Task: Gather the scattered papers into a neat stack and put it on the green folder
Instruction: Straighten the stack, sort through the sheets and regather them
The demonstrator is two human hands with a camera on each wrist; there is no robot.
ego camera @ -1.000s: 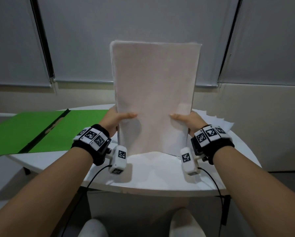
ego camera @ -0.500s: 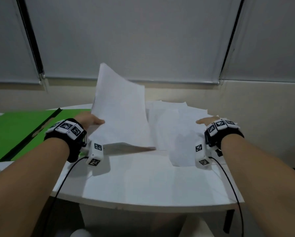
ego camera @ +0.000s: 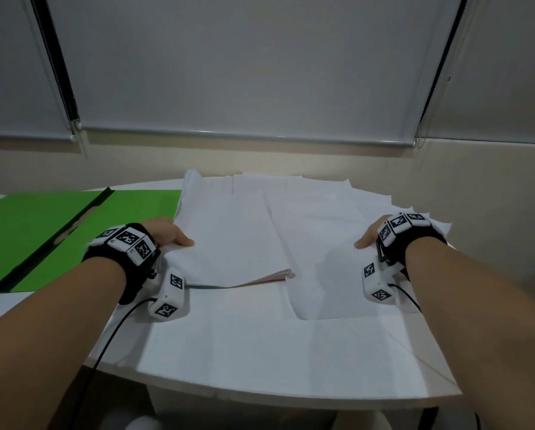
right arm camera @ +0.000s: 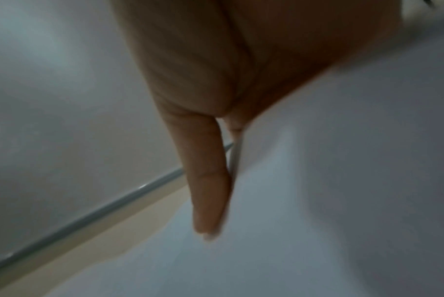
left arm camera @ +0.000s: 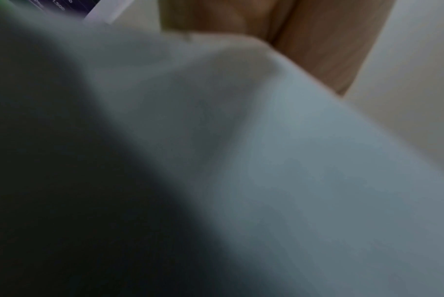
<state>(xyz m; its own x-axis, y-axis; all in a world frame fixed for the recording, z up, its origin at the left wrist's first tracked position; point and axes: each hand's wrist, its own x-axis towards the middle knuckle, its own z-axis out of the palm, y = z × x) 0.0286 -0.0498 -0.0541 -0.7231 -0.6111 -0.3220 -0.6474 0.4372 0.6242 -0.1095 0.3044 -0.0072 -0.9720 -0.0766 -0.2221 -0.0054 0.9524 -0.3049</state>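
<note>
Papers: one white bundle (ego camera: 229,243) lies flat on the white table (ego camera: 260,352), left of centre; more loose white sheets (ego camera: 322,243) spread to its right and behind it, overlapping one another.
Bundle edge: the near right corner lifts slightly off the table, showing several sheet edges, pinkish underneath.
Green folder: the folder (ego camera: 42,231) lies open and flat at the table's left end, just beside the bundle's left edge; a dark fold line runs diagonally across it. No paper rests on it.
Left hand: the left hand (ego camera: 166,234) grips the bundle's left edge, thumb on top, remaining fingers hidden beneath the paper. The left wrist view is blurred; it shows paper (left arm camera: 292,180) close to the lens and skin above it.
Right hand: the right hand (ego camera: 368,237) rests at the right side of the loose sheets, thumb laid on top. The right wrist view shows a straight finger (right arm camera: 205,180) against a sheet edge (right arm camera: 342,180); whether the other fingers clasp the paper cannot be determined.
Background: grey roller blinds (ego camera: 260,72) hang behind the table above a beige wall.
</note>
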